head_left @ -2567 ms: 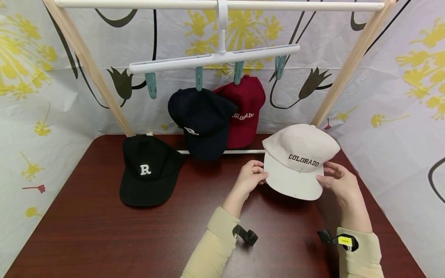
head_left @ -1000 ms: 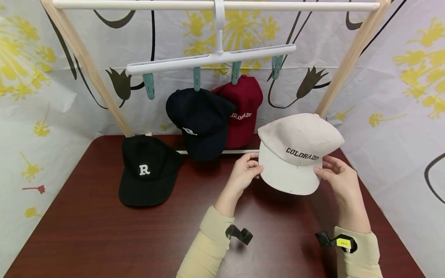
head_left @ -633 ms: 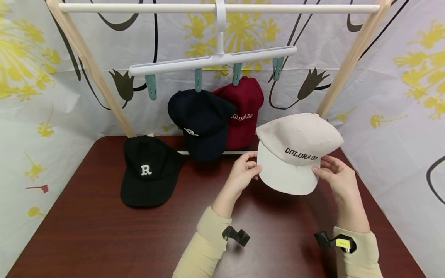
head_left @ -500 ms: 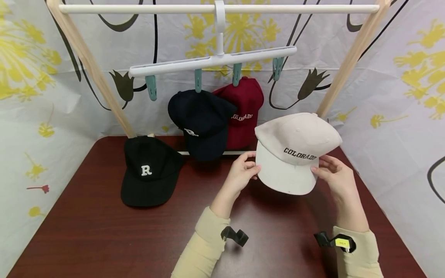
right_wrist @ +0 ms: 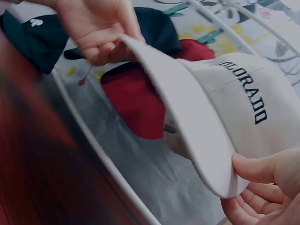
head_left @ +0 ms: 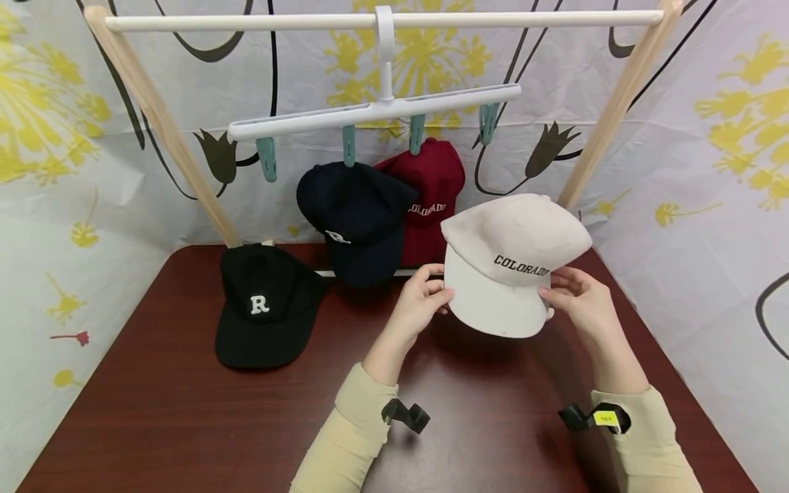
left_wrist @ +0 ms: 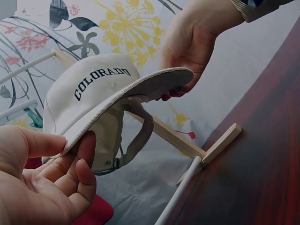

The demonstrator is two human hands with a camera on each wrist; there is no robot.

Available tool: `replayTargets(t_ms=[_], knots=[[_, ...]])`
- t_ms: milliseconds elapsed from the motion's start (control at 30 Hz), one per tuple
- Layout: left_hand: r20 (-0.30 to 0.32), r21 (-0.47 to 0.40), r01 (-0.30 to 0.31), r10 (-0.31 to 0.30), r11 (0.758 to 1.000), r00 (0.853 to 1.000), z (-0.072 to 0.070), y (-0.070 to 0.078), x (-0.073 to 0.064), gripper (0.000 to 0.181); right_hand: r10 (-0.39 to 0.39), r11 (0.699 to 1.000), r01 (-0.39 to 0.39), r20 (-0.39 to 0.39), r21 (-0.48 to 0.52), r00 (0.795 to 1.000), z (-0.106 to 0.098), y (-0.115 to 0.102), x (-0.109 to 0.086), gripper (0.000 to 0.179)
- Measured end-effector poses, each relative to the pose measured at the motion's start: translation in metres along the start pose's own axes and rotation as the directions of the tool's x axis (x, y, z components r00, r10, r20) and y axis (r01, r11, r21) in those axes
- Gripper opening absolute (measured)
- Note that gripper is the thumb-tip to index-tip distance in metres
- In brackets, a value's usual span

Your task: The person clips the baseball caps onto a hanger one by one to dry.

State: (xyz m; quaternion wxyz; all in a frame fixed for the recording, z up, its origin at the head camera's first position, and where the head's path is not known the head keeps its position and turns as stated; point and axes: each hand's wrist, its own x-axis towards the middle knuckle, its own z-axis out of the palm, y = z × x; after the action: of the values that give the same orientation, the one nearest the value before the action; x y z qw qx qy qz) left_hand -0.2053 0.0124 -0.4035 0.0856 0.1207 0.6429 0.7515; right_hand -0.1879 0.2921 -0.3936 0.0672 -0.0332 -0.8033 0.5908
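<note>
A cream baseball cap (head_left: 524, 236) with dark COLORADO lettering is held up above the table, brim toward me. My left hand (head_left: 416, 305) pinches the brim's left side, thumb on top and fingers beneath. On the brim's right side my right hand (head_left: 582, 305) pinches in the same way. The left wrist view shows the cap's underside and its back strap (left_wrist: 140, 136). Behind, a navy cap (head_left: 364, 219) and a dark red cap (head_left: 434, 178) hang from the two middle teal clips of a white hanger (head_left: 382, 109). The outer clips (head_left: 267, 159) hold nothing.
A black cap (head_left: 265, 315) with a white R lies on the left of the dark brown table (head_left: 234, 424). The rack has wooden legs (head_left: 610, 123), a white top rail (head_left: 277, 22) and a low white bar. A patterned cloth (head_left: 49, 226) stands behind and at both sides.
Both hands have carried the cream cap up from lower down and somewhat to the left, toward the hanger. Their pinch on the brim stays. The other caps keep their places.
</note>
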Motion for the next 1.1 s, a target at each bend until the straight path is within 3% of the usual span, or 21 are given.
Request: replayTargets(t_ms=[67, 167, 300, 567, 800, 967, 1100], knots=[[0.005, 0.009, -0.011, 0.011, 1.0, 1.0, 0.0, 0.009, -0.003, 0.037, -0.011, 1.0, 0.011, 0.008, -0.021, 1.0, 0.001, -0.001, 0.003, 0.047], [0.013, 0.025, -0.024, 0.024, 0.999, 1.0, -0.002, 0.012, -0.003, 0.038, -0.023, 0.999, 0.023, 0.007, -0.047, 1.0, 0.001, -0.003, 0.005, 0.046], [0.019, 0.055, -0.046, 0.045, 0.997, 0.999, -0.005, 0.007, 0.002, 0.037, -0.028, 0.999, 0.028, 0.003, -0.033, 1.0, 0.002, -0.007, 0.008, 0.041], [0.032, 0.075, -0.067, 0.065, 0.995, 0.997, -0.009, 0.012, 0.006, 0.029, -0.062, 0.997, 0.063, 0.014, -0.051, 0.998, 0.004, -0.016, 0.014, 0.042], [0.035, 0.105, -0.07, 0.067, 0.992, 0.997, -0.007, 0.019, 0.009, 0.021, -0.146, 0.981, 0.149, 0.036, -0.125, 0.989, 0.003, -0.021, 0.025, 0.039], [0.047, 0.066, -0.037, 0.034, 0.997, 0.998, -0.005, 0.024, 0.01, 0.018, -0.145, 0.976, 0.15, 0.048, -0.156, 0.988, 0.0, -0.024, 0.03, 0.041], [0.053, 0.026, -0.028, 0.027, 0.999, 0.998, -0.004, 0.028, 0.011, 0.016, -0.15, 0.98, 0.157, 0.064, -0.121, 0.987, 0.0, -0.028, 0.036, 0.036]])
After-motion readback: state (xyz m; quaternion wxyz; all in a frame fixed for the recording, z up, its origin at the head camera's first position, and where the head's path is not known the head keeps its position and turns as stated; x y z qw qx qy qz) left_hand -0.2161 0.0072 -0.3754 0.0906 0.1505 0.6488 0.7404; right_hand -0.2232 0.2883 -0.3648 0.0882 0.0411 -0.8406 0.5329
